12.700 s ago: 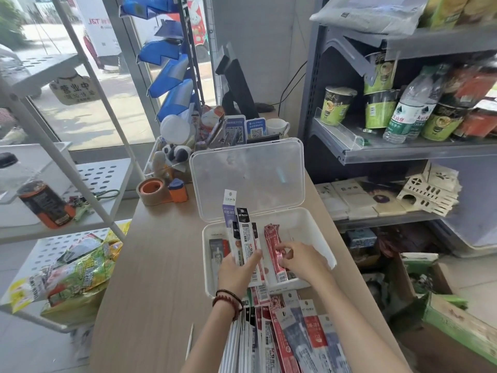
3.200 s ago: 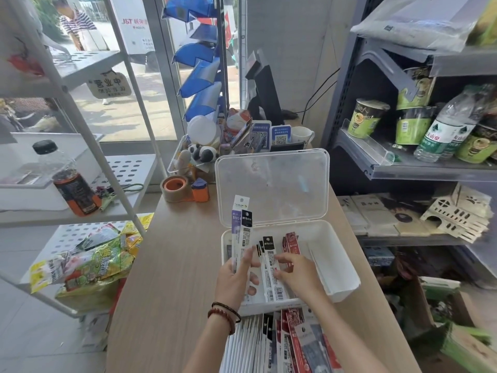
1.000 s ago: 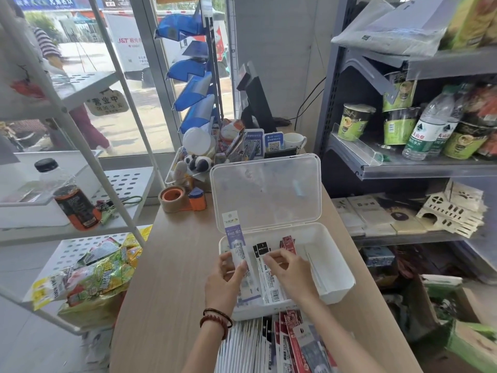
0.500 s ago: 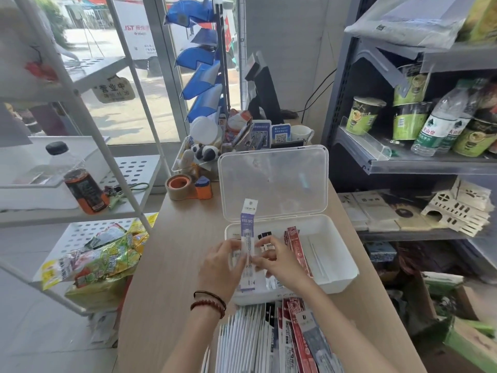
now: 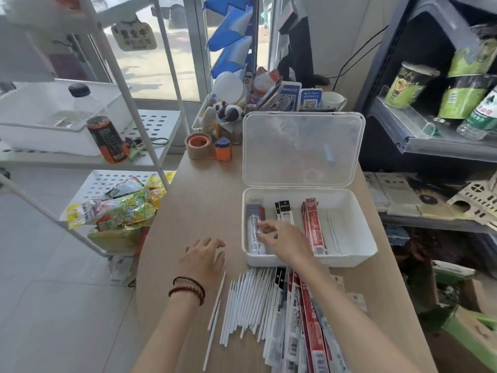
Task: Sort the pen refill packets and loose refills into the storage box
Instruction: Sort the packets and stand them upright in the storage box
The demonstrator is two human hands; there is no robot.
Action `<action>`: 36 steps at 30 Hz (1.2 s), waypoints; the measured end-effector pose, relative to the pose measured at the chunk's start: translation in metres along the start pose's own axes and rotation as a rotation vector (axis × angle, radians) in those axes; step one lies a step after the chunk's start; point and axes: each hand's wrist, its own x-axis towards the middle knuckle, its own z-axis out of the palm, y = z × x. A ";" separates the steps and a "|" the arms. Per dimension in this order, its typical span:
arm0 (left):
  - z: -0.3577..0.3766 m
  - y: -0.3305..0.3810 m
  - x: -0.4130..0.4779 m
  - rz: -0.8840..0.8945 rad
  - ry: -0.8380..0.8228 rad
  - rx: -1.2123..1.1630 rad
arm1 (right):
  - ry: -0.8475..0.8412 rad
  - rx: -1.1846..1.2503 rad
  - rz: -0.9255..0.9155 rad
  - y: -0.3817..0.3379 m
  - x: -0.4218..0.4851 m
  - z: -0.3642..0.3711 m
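**Wooden shop counter: purple packet laid at the box's left end**

On the wooden counter (image 5: pixel 199 200), nearest the camera, a fan of loose refills (image 5: pixel 250 305) is spread beside a pile of unsorted packets (image 5: pixel 301 319), and two stray refills lie a little to the left. Just beyond them the left hand (image 5: pixel 201 258) is rested palm-down on the bare wood, its fingers loosely spread and holding nothing.

The right hand (image 5: pixel 285 235) is reached into the storage box (image 5: pixel 360 254), where its fingertips are laid against the purple packet (image 5: pixel 254 232). Whether that packet is pinched or only pressed cannot be told. The packet lies flat along the left wall. To its right come the black-and-white packets (image 5: pixel 285 211), the red packets (image 5: pixel 313 227) and a few thin refills (image 5: pixel 333 232). Behind them the clear lid (image 5: pixel 304 149) stands open, and a tape roll (image 5: pixel 199 142) sits further back.

One risk can be judged here. The neighbouring rows could be dragged askew as the hand is withdrawn, since the wrist passes close over them. The fanned refills could also be rolled off the counter edge by a careless forearm.

Half a second earlier, the purple packet was held upright between both hands above the box. It has since been laid down, and the left hand has been moved out to the counter.
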 end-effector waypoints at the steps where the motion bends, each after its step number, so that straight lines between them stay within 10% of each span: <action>1: 0.001 0.000 -0.005 -0.018 -0.006 -0.012 | -0.005 -0.010 0.005 -0.001 0.000 0.000; 21: 0.013 0.026 -0.038 0.012 0.028 -0.118 | -0.202 -0.201 0.018 -0.005 0.004 -0.006; 31: -0.007 0.036 -0.043 0.144 0.089 -0.165 | 0.389 -0.041 -0.239 0.016 -0.066 -0.024; 36: -0.002 0.063 -0.049 0.165 0.002 -0.276 | 0.391 0.007 0.042 0.074 -0.135 -0.024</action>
